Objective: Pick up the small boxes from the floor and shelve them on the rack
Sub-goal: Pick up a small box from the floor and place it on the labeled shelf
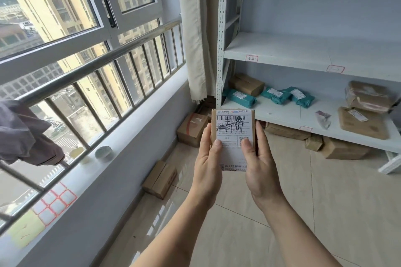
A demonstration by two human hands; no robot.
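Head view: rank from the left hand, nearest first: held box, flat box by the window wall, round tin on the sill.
From the left hand:
1. Held box, gripped in both hands.
2. Flat box, on the floor, lower left.
3. Round tin, far left on the sill.

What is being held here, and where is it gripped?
A small box, label facing the camera, held by both hands: left hand on its left edge, right hand on its right edge, thumbs on the label's lower part.
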